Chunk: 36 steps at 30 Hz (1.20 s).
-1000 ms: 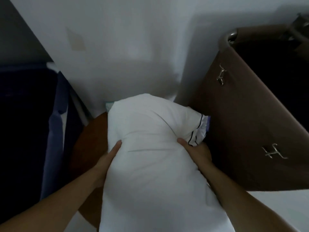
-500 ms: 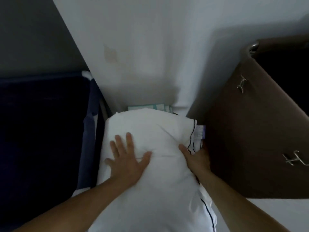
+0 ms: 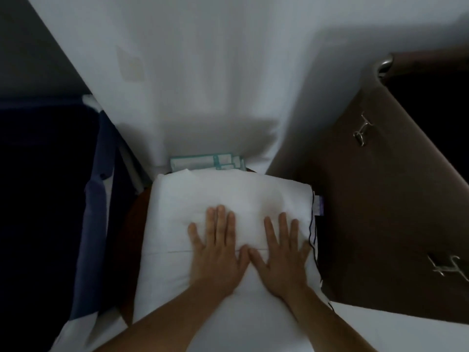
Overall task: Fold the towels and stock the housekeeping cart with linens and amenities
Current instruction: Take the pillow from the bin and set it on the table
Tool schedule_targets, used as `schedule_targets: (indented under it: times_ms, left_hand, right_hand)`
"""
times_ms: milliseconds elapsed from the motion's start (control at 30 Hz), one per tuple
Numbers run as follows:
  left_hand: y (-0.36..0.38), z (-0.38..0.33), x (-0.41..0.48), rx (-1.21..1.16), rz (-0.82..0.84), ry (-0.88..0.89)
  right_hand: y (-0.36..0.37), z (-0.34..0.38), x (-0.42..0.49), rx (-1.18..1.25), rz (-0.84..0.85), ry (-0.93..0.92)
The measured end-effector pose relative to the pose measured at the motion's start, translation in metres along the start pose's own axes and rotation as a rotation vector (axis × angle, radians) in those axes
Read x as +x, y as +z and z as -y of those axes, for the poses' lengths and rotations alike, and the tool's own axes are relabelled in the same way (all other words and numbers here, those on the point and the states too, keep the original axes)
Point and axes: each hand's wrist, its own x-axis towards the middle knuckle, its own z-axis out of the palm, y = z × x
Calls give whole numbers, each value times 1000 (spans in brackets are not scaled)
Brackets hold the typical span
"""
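head: left hand (image 3: 217,254), right hand (image 3: 282,255) on pillow (image 3: 228,191)

Pillow (image 3: 228,199) wedged: wall (image 3: 203,85) ahead, brown bag (image 3: 368,212) right, blue bag (image 3: 94,224) left; only top open.

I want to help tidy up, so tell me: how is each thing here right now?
left hand: flat, fingers straight, pressing the white pillow.
right hand: flat, fingers straight, pressing the white pillow.
white pillow: lying down, dented under both hands.
teal packets: behind the white pillow, partly hidden.
brown bag: open at the top.
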Motion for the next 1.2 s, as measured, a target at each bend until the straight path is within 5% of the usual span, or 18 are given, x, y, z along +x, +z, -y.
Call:
schedule_targets:
  times_ms: [367,567,800,967,1067,1200]
  left_hand:
    - [93,24,22,4,-3,58]
    - [53,8,23,7,4,28]
    - [-14,51,-4,-52,-50,187]
    - [-28,94,-24,-318,78,-278]
    - [-20,105,-28,-650,2,-428]
    - [-12,122,-35,-1076,-1,-560]
  right_hand:
    - [81,-20,33,144,-15,-62]
    - [58,-28,28,148,-28,-85]
    - [42,-38,12,178,43,308]
    - [39,-33,13,483,-18,462]
    - [38,-33,14,548,-37,639]
    - [36,-38,24,581,65,644]
